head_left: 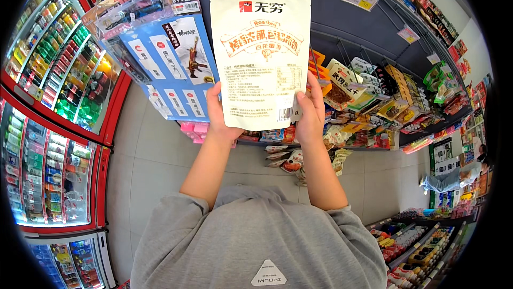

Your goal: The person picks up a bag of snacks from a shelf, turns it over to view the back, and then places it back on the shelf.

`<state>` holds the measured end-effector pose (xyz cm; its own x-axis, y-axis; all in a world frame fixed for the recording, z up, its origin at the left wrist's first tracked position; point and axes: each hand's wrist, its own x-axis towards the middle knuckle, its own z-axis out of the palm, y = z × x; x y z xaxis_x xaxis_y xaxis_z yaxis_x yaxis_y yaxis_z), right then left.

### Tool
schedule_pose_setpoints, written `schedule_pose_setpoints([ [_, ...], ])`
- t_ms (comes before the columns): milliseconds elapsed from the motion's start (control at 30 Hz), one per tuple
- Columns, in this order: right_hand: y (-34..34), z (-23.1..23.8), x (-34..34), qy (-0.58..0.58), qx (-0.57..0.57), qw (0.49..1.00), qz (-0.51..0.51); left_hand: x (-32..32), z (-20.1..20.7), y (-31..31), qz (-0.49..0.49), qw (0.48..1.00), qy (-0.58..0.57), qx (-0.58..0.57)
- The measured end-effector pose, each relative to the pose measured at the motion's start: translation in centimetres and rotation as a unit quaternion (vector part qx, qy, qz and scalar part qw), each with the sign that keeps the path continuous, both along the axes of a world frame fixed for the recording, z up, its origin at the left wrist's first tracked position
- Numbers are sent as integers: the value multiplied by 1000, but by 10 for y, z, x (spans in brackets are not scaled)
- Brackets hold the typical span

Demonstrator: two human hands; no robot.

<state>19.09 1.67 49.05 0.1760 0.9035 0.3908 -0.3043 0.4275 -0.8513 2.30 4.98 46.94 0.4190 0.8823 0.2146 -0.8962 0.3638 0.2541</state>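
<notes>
A white snack pouch (262, 48) with orange and black print and a barcode hangs upright between my two hands, its printed face toward me. My left hand (219, 111) grips its lower left edge, the thumb along the side and the fingers behind the pouch. On the lower right edge, my right hand (311, 110) holds it with the thumb on the front; the other fingers are partly hidden behind. A small hole shows at the pouch's top edge.
Behind the pouch stands a dark rack (299, 11) with hanging snack packs (347, 83). A blue display (165, 59) is at the left, beside red-framed drink fridges (101, 182). Several packs (291, 160) sit low near the grey floor (155, 166). Another person (454, 176) is far right.
</notes>
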Motion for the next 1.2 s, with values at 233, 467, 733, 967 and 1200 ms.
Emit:
schedule_pose_setpoints([
  [233,1,-2,1,3,-6,1000,-3,-1,-1,1,-3,1000,-7,-4],
  [467,1,-3,0,5,-8,1000,-1,-3,-1,2,-15,1000,-19,-6],
  [733,3,-6,0,26,-10,1000,8,-4,-4,5,7,1000,-9,-21],
  [967,3,-4,-1,47,-22,998,24,-5,-5,6,0,1000,-20,1],
  [1200,5,-6,1,61,-30,997,29,-5,-2,6,-2,1000,-15,-10],
])
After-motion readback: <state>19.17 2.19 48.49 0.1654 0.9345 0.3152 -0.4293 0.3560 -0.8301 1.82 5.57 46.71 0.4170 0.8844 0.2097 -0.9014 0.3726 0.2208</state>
